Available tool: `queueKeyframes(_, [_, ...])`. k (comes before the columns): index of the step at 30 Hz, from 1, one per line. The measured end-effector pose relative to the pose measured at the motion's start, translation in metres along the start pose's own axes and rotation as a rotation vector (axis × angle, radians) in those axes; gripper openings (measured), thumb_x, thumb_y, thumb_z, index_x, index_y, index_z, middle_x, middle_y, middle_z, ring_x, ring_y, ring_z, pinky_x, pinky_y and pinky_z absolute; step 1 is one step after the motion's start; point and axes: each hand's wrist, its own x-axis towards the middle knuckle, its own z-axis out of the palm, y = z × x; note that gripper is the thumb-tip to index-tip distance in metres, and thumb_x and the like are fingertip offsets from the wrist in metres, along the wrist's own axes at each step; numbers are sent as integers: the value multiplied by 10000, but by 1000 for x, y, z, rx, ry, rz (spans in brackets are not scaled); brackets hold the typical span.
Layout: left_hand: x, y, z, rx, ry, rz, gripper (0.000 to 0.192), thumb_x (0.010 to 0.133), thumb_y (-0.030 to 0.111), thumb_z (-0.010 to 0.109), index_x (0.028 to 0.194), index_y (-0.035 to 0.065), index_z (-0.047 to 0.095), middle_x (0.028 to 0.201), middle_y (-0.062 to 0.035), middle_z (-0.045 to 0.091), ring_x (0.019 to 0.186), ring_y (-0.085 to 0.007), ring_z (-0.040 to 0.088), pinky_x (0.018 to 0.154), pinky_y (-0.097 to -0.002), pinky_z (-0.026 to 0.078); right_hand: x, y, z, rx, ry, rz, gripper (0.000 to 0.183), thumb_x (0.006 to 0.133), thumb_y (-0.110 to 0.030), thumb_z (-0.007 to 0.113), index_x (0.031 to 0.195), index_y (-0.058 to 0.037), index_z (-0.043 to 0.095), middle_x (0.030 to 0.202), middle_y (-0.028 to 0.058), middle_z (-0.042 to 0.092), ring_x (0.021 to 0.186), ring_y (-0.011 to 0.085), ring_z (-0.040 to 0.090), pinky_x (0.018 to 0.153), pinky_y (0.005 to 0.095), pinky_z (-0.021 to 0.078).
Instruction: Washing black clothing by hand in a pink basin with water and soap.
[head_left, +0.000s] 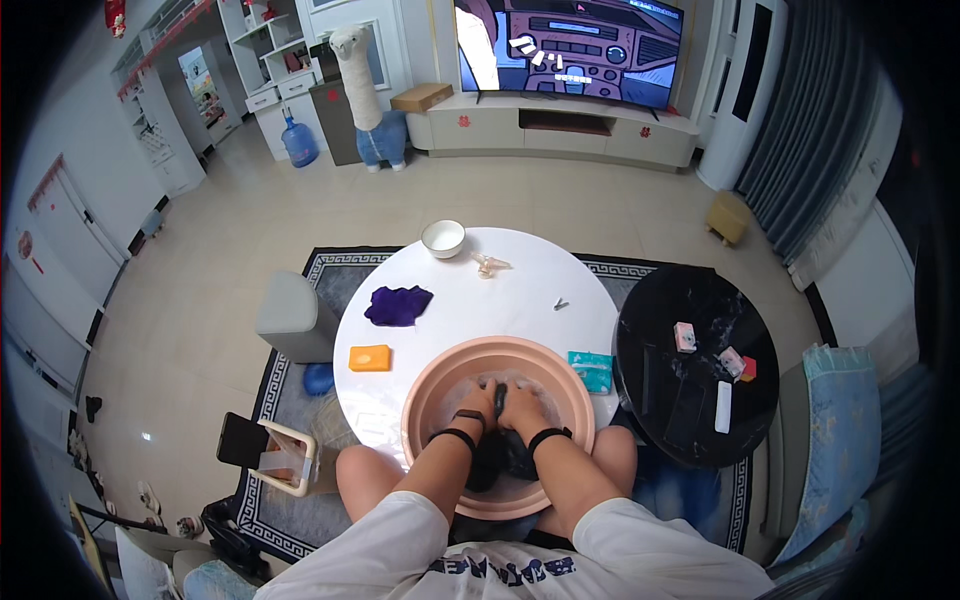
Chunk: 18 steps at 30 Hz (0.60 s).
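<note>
A pink plastic basin (420, 397) stands at the near edge of a round white table (510, 300), with soapy water and dark cloth (491, 461) inside. My left hand (478, 397) and my right hand (523, 403) are both down in the basin, side by side, gripping a dark bunched piece of the cloth between them. Fingertips are partly hidden by suds. Left of the basin lie an orange bar of soap (370, 358) and a purple cloth (398, 306). A white bowl (443, 238) and a small beige item (490, 264) sit at the far side. A teal packet (591, 371) lies right of the basin.
A black marbled round table (697, 285) adjoins on the right, holding small boxes and a white remote-like object (723, 407). A grey stool (289, 315) and an open-lidded bin (289, 459) stand at left. Nail clippers (560, 304) lie on the white table.
</note>
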Motion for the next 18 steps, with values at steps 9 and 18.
queueKeyframes(9, [-17, 12, -39, -73, -5, 229, 444, 731, 373, 733, 1073, 89, 726, 1149, -215, 679, 1104, -380, 636, 963, -445, 503, 18, 5, 2, -103, -37, -140, 381, 882, -237, 577, 1200, -60, 688, 1281, 201, 629, 1210, 361, 597, 1005, 432, 487])
queueKeyframes(18, [-50, 2, -81, -140, 39, 170, 1007, 614, 288, 862, 1408, 27, 300, 1270, -319, 526, 1200, -463, 540, 1012, -462, 475, 47, 58, -28, 198, -241, -446, 912, 513, -270, 940, 1326, -49, 591, 1231, 210, 657, 1142, 349, 626, 973, 400, 504])
